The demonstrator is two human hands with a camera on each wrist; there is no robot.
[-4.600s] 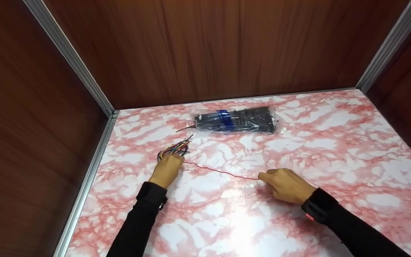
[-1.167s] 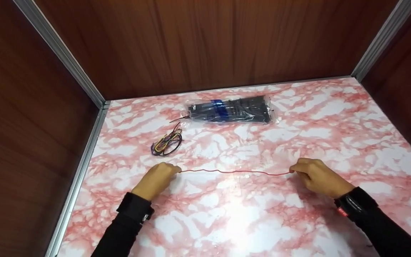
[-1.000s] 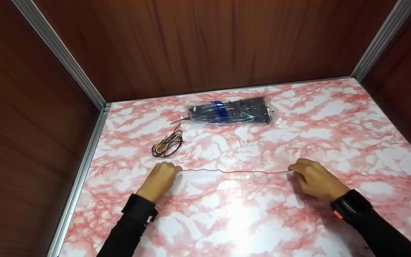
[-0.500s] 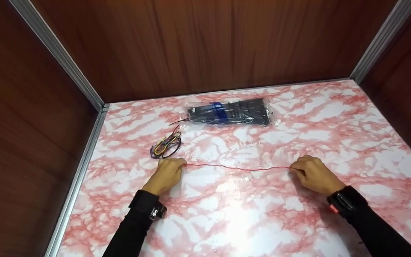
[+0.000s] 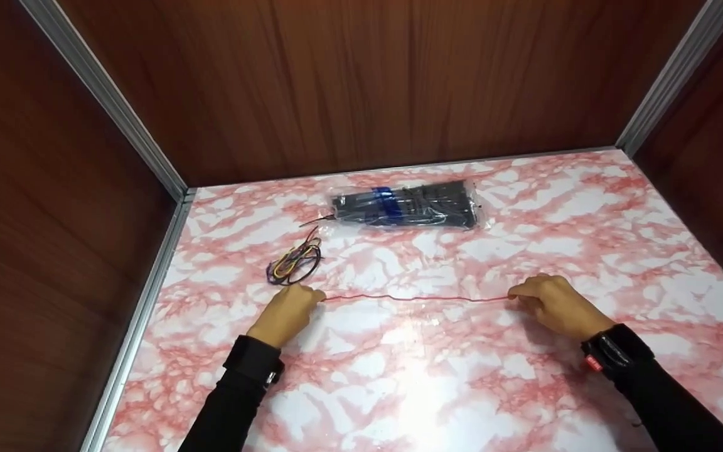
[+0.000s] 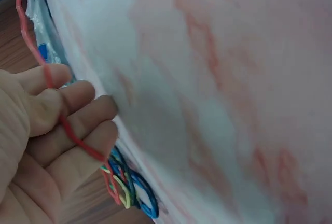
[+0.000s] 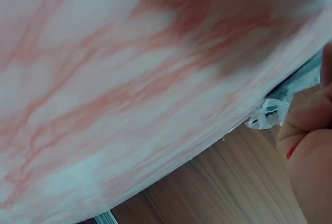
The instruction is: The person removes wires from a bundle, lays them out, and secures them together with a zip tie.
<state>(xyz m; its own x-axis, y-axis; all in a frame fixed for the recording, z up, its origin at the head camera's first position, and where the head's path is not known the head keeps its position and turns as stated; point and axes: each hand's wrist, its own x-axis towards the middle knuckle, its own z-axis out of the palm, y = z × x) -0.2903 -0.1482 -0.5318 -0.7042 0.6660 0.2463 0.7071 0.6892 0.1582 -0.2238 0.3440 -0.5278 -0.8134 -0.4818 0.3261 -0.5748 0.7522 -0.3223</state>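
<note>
Red wire (image 6: 66,126), thin and wavy

You have in front of you a table (image 5: 361,376) with a glossy top, marbled in pinkish red and white; the part near you throws back a bright patch of light; a faint shiny mark shows around the middle, too unclear for you to name. Toward the far edge you see a clear plastic bag (image 5: 404,206) lying on its side, packed with long black strips and crossed by a blue band; a thin dark strand (image 5: 316,221) pokes out past its left end; just below that strand, on your left, lies a loosely looped bundle of wires (image 5: 294,262), yellow and dark among them.
</note>
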